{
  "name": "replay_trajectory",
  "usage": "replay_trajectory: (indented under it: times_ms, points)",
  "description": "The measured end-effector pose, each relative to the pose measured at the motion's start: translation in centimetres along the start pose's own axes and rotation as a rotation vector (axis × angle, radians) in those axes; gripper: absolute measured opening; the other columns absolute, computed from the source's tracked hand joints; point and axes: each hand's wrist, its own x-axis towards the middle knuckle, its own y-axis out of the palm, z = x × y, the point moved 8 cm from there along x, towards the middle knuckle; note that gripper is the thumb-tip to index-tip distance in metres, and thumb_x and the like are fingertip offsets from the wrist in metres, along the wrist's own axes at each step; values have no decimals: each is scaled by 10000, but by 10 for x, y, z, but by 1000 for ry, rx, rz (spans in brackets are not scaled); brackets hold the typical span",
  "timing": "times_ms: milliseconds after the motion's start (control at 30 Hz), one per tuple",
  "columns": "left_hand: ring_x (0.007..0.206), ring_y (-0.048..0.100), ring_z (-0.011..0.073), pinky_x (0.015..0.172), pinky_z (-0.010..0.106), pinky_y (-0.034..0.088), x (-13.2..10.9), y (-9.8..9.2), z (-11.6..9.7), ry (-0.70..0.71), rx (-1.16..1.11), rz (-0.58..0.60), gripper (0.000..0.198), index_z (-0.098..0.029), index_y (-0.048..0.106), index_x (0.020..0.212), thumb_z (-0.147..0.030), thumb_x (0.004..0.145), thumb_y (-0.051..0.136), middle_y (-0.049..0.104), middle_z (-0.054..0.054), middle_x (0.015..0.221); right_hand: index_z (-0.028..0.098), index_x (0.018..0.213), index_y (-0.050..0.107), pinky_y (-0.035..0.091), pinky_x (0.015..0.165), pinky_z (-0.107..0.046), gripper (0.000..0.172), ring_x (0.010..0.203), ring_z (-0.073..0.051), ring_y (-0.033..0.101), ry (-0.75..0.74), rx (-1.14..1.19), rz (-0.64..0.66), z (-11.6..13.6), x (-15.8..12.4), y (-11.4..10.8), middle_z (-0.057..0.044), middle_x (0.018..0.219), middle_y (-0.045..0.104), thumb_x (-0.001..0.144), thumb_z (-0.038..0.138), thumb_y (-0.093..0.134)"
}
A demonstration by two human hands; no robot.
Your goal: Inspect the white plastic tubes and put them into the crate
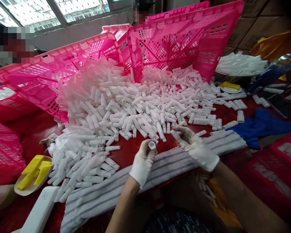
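Both my hands wear white gloves. My left hand (143, 159) is closed around a short white plastic tube (152, 145), its open end facing up at me. My right hand (193, 143) is pinched on another white tube (175, 133), held just right of the first, over a striped grey-white towel (160, 166). A large heap of identical white tubes (126, 106) covers the red table (36, 129) just beyond my hands.
Pink plastic crates (184, 35) lie tipped on their sides behind the heap, more pink crates at left (5, 152). A dish with yellow pieces (34, 174) sits near left. A blue cloth (262, 124) lies right. Other people sit across the table.
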Motion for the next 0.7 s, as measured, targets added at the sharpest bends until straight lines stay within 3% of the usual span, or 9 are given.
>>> replay_trajectory:
  times_ms: [67, 133, 233, 333, 400, 533, 700]
  points:
    - [807, 547, 123, 786, 241, 432, -4, 16, -5, 0, 7, 69, 318, -213, 560, 1109, -439, 885, 547, 615, 35, 975, 248, 1026, 624, 464, 589, -254, 340, 596, -112, 511, 30, 136, 75, 11, -9, 20, 16, 746, 565, 773, 464, 693]
    - [756, 527, 114, 742, 229, 430, -7, 26, -7, -30, -3, 128, 314, -212, 554, 1114, -441, 902, 519, 606, 19, 909, 224, 974, 644, 421, 511, -232, 325, 540, -93, 465, 61, 128, 128, 21, -13, 29, 24, 685, 548, 755, 454, 712]
    - [756, 516, 106, 746, 219, 428, -4, 20, -7, -70, -93, 90, 276, -201, 554, 1037, -440, 904, 520, 596, 3, 862, 195, 926, 669, 360, 448, -226, 361, 496, -77, 417, 101, 159, 140, 28, -10, 24, 24, 644, 547, 720, 485, 730]
    - [829, 522, 92, 792, 193, 416, 5, -1, -6, -66, -254, -73, 264, -195, 571, 985, -394, 830, 651, 589, -3, 929, 178, 875, 666, 308, 422, -227, 410, 461, -67, 389, 173, 231, 114, 19, -8, 13, 36, 603, 539, 652, 502, 781]
    - [760, 512, 67, 724, 166, 417, 8, -6, -1, -120, -443, -110, 317, -200, 568, 972, -364, 758, 734, 567, -24, 896, 170, 829, 657, 278, 409, -222, 417, 445, -65, 385, 247, 266, 117, 6, -11, 13, 41, 570, 524, 619, 498, 808]
    - [691, 532, 40, 693, 154, 436, 4, 7, 5, -247, -791, -58, 426, -185, 529, 919, -291, 638, 833, 544, -36, 833, 171, 799, 629, 225, 384, -207, 427, 404, -55, 352, 332, 347, 89, -15, -19, 23, 61, 512, 475, 633, 530, 791]
    - [618, 578, 68, 650, 203, 468, -9, 31, 15, -310, -714, -31, 470, -165, 540, 956, -298, 622, 842, 596, -5, 782, 179, 801, 615, 246, 378, -208, 432, 402, -57, 358, 311, 334, -5, -20, -12, 21, 40, 557, 530, 630, 538, 785]
